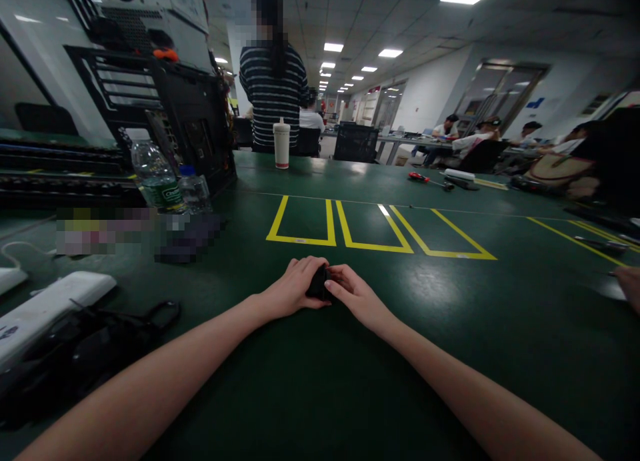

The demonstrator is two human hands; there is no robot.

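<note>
A small black object (317, 286) sits between my two hands, low over the green table; its kind is not clear, as fingers cover much of it. My left hand (296, 286) curls round its left side, thumb at the bottom and fingers over the top. From the right, my right hand (356, 293) has its thumb and fingertips closed on the object's right edge. Just beyond the hands, yellow tape outlines (300, 240) mark several areas on the green table (330, 381).
On the left are a water bottle (155, 174), a smaller blue-capped bottle (195, 191), a white power strip (65, 301) and black cables (100, 348). A computer case (185, 121) stands behind them. A white cup (281, 144) stands at the far edge. Another person's hand (629, 284) shows at right.
</note>
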